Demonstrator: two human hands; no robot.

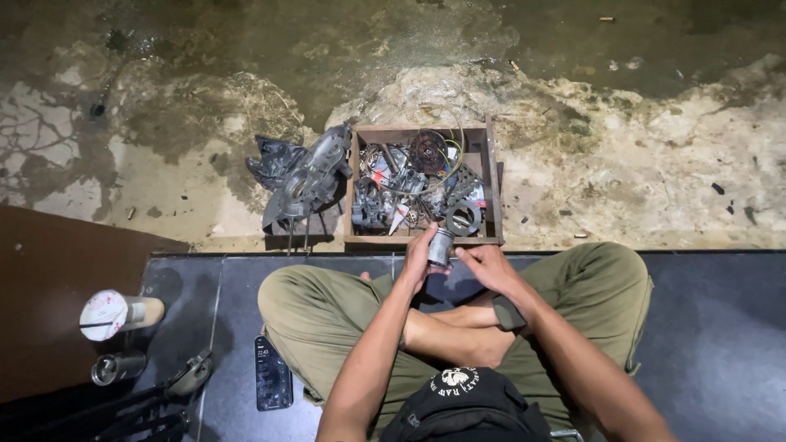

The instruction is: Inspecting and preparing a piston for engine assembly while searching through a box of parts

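Head view: both hands on a metal cylinder

Head view shows the left hand [419,260] and right hand [485,266] clamped together on a short grey metal cylinder [440,245], lifted clear of the brown wooden box of oily scrap parts [491,176] just beyond. Its long axis stands near upright, top toward the box.

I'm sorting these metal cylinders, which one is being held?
The grey cylinder at the crate's front edge, gripped by the left hand with the right hand beside it. The other cylinder lies untouched far left.
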